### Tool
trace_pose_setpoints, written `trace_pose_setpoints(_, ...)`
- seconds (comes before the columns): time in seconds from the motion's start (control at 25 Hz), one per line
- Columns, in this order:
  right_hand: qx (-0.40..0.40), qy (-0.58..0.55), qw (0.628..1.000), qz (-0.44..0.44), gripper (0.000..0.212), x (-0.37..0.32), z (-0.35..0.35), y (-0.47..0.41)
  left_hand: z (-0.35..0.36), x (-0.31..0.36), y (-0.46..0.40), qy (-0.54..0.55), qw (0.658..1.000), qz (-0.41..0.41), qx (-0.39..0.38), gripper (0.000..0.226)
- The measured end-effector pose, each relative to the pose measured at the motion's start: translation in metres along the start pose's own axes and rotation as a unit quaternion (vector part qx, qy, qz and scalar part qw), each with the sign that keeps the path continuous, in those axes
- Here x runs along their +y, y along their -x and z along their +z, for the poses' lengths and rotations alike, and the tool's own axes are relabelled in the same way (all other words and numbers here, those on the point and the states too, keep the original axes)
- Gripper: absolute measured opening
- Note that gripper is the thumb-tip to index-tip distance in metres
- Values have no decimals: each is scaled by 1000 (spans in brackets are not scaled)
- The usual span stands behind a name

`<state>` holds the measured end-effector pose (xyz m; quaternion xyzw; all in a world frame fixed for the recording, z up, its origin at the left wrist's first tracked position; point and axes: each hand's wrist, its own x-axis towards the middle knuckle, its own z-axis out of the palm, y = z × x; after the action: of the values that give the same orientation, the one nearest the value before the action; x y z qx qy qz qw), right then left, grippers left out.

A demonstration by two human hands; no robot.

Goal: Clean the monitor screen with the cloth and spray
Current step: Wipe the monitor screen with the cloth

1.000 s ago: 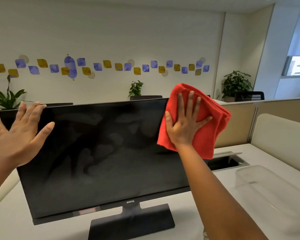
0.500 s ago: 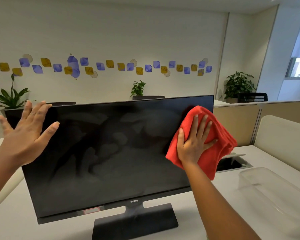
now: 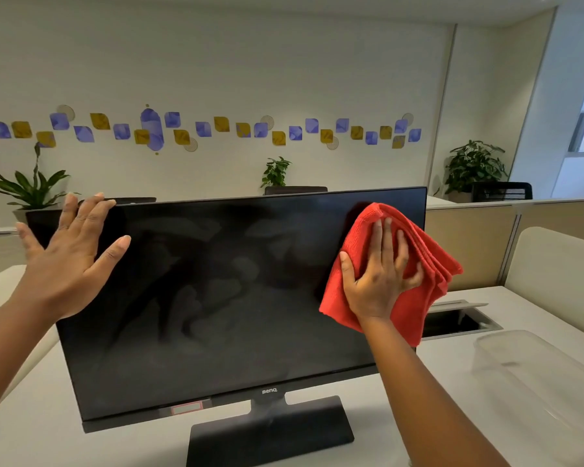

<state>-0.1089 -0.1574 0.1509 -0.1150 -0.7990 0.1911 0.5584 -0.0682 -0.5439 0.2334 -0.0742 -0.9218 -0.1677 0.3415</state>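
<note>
A black monitor stands on a white desk, its dark screen showing faint smears. My right hand presses a folded red cloth flat against the screen's upper right part, fingers spread over it. The cloth overhangs the monitor's right edge. My left hand lies open against the monitor's upper left corner, fingers straight, thumb out to the left. No spray bottle is in view.
The monitor's black stand sits near the desk's front edge. A clear plastic tub lies on the desk at the right, behind it an open cable hatch. Beige partitions and potted plants stand behind.
My right hand has slid the red cloth down from the monitor's top right corner onto the screen. My left hand has stayed at the upper left corner.
</note>
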Motion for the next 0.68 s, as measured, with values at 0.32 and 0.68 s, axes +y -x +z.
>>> trace_pose_setpoints(0.32,-22,-71,994,75,97,12,-2,-16,-4,4,3,-17,1000,-2,-4,82)
trace_pose_setpoints(0.68,-20,-64,988,137,91,-34,3,-34,-4,5,4,-27,1000,-4,0,80)
